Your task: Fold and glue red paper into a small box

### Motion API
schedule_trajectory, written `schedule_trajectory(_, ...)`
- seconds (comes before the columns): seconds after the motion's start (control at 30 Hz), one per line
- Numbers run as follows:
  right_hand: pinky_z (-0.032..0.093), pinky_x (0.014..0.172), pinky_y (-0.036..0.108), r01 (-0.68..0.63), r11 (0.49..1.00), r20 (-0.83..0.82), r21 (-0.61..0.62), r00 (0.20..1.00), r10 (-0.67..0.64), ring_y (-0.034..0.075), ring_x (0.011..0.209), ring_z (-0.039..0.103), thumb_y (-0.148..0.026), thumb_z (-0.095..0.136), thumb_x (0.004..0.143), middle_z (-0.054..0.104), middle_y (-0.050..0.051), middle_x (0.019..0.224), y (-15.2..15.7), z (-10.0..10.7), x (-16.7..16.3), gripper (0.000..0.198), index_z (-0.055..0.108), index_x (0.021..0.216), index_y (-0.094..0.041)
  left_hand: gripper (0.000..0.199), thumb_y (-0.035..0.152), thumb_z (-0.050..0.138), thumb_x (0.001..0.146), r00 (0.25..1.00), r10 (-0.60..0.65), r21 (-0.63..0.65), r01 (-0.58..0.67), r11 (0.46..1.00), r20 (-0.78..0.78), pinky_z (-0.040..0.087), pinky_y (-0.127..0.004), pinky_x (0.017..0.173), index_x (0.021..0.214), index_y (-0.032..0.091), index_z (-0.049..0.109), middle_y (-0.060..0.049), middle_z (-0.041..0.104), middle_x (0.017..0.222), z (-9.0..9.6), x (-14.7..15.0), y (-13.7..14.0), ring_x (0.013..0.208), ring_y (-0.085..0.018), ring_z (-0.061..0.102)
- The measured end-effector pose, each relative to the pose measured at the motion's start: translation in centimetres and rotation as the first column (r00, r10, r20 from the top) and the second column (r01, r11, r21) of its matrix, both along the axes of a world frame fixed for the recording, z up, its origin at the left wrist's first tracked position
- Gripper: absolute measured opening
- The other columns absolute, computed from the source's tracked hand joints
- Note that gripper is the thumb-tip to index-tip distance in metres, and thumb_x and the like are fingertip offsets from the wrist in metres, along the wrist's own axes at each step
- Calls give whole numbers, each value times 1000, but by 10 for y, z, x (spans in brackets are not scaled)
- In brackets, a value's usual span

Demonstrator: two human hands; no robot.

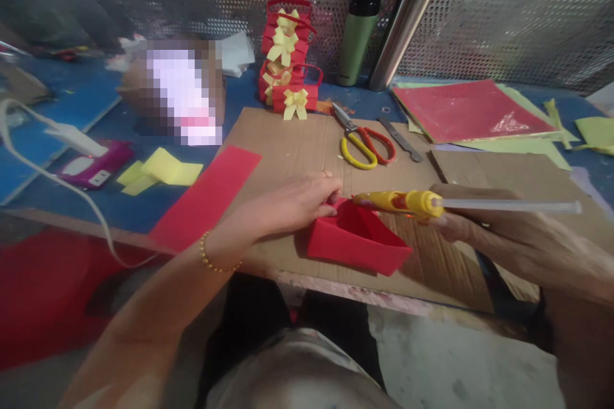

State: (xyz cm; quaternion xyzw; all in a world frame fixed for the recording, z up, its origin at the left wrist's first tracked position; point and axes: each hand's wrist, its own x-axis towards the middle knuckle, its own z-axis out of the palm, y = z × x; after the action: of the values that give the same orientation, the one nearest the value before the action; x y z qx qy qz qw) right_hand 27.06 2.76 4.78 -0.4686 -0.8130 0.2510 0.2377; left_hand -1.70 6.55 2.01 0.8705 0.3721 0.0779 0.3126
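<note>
A red paper box (357, 249), its top uncovered, rests on the cardboard sheet (283, 172) near the table's front edge. With fingers curled, my left hand (311, 198) pinches the box's far left corner. My right hand (484, 223) is wrapped round a yellow hot glue gun (398, 201), and a clear glue stick (513, 206) juts from its back. The gun's tip points left, over the box's far wall by my left fingers. Whether the tip touches the paper I cannot tell. A red paper strip (211, 198) lies left of my left forearm.
Scissors (359, 140) and a grey blade (400, 139) lie beyond the box. Small red paper baskets with yellow bows (288, 64) stand at the back beside a green tumbler (357, 38) and a steel flask (407, 19). Red sheets (474, 108) lie right; yellow pieces (160, 169) and a purple power strip (98, 166) left.
</note>
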Motion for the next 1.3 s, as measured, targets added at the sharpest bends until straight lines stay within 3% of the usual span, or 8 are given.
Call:
schedule_trajectory(0.13,44,52,33,-92,995,17,-39,996,93,20,55,55,-61,50,97,59,1,61,1,0,-1,44,61,70,-29,11,29,50,100,1000,5,3,-5,1000,6,40,-32,77,92,21,52,-3,60,96,-1,-1,0,89,-19,56)
schedule_trajectory(0.5,42,47,33,-92,994,12,-57,996,93,19,49,51,-60,52,96,54,0,57,1,1,0,45,55,64,-29,12,28,49,99,1000,6,-2,-6,1000,-6,39,-33,77,89,21,50,-3,59,94,2,1,-1,87,-19,55)
schedule_trajectory(0.7,38,40,33,-124,992,12,-32,992,124,19,44,48,-68,49,95,51,0,52,3,9,-8,53,49,58,-29,11,27,48,99,1000,-3,5,3,1000,-3,38,-32,77,91,21,51,-3,59,94,1,0,0,87,-19,55)
schedule_trajectory(0.83,41,41,33,-128,992,10,-12,992,128,20,46,51,-67,51,94,54,1,52,1,14,-4,52,52,58,-30,12,29,49,100,1000,-6,15,6,1000,-5,38,-32,76,91,21,51,-3,58,95,0,0,0,87,-19,54)
schedule_trajectory(0.97,48,47,34,-2,1000,-5,-4,1000,2,23,55,60,-62,60,91,66,2,61,-2,6,21,39,67,67,-32,12,28,49,99,1000,5,8,-5,1000,-17,37,-32,74,89,21,50,-2,57,93,1,0,0,86,-19,54)
schedule_trajectory(1.1,48,47,31,130,991,-113,-20,985,-132,21,57,64,-57,63,91,72,3,68,-1,-4,34,36,75,68,-31,13,29,51,98,1000,3,17,-3,1000,-28,37,-32,74,88,21,49,-2,57,93,0,0,0,85,-18,53)
schedule_trajectory(1.2,56,57,32,189,976,-312,-110,926,-214,22,68,71,-59,60,93,76,6,81,0,-11,19,39,77,77,-28,14,30,50,99,999,6,28,-5,1000,-41,37,-33,73,88,21,49,-2,57,92,2,1,0,83,-18,53)
schedule_trajectory(1.3,63,69,36,124,949,-467,-290,847,-253,22,72,74,-65,56,94,78,8,92,2,-20,-4,47,75,96,-22,14,26,49,98,998,6,29,-4,1000,-67,36,-34,72,85,21,49,-2,58,90,4,3,0,81,-18,53)
